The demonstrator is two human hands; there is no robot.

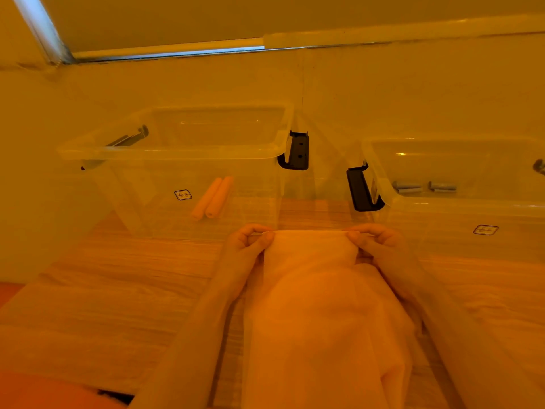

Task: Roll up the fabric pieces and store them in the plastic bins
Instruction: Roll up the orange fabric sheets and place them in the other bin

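I am seeing my left hand (246, 242) and right hand (374, 240) each pinching a far corner of the fabric piece (318, 290), lying on the worktop (118, 261) before 2 plastic bins (177, 149).

Pale sheer fabric piece (318, 305) spread lengthwise on wooden table, far edge pinched at both corners, lifted slightly. Clear plastic bin (177, 149) at left, open, black handles, two orange fabric rolls (212, 197) side by side inside. Second clear bin (460, 219) at right, two grey rolls (424, 187) end to end inside.
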